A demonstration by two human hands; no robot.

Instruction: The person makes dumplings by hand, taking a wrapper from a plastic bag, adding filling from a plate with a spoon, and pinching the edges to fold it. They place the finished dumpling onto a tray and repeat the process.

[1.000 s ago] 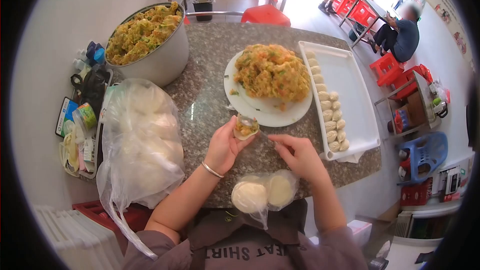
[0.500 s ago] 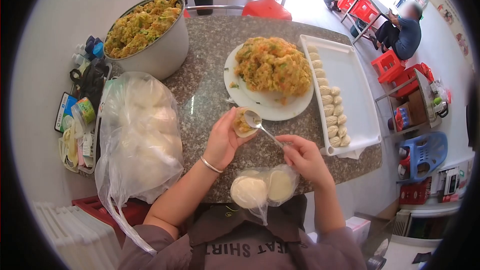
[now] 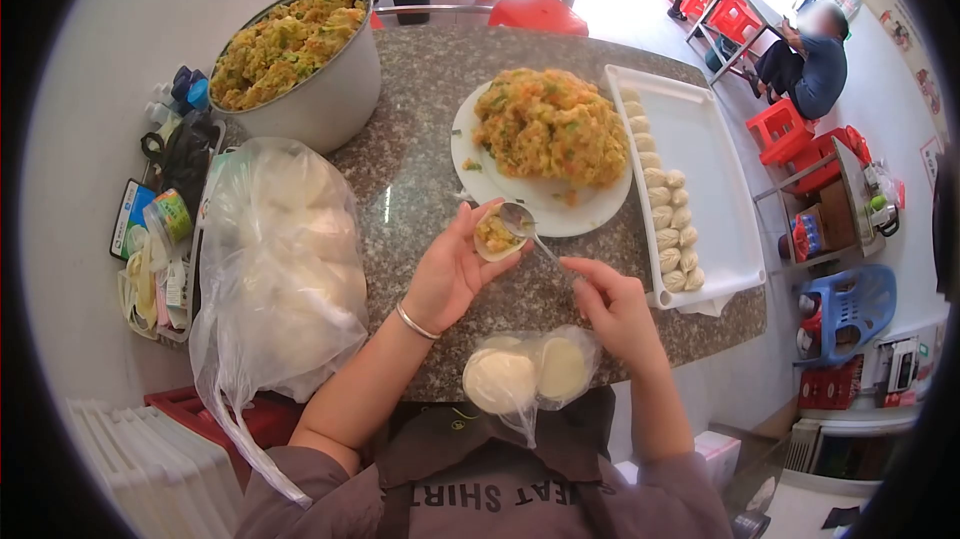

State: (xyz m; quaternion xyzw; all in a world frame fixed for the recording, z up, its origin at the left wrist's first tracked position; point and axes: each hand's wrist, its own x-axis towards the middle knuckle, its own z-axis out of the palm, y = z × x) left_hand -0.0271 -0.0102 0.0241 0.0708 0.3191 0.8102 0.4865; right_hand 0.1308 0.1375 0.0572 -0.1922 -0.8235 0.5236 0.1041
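My left hand (image 3: pixel 450 274) holds a round dough wrapper (image 3: pixel 497 237) with orange-green filling on it, fingers curled beneath. In my right hand (image 3: pixel 610 307) is a metal spoon (image 3: pixel 543 249), its bowl resting on the filling at the wrapper. Just beyond, a white plate (image 3: pixel 465 151) bears a large mound of the same filling (image 3: pixel 550 129). Near the table's front edge lies a clear plastic bag (image 3: pixel 525 419) with round wrappers (image 3: pixel 500 380). To the right, a white tray (image 3: pixel 718 189) has pleated dumplings (image 3: pixel 660 214) lined along its left side.
A metal pot (image 3: pixel 320 104) of filling stands at the back left, with a big plastic bag of dough (image 3: pixel 290 239) before it on the speckled table (image 3: pixel 420 79). Bottles and packets crowd the left edge. Farther off, people (image 3: pixel 820 69) and red stools (image 3: pixel 778 131) are visible.
My left hand has moved slightly up and right with the wrapper, its fingers more spread. The spoon has moved with it. A distant person's arm is stretched farther out.
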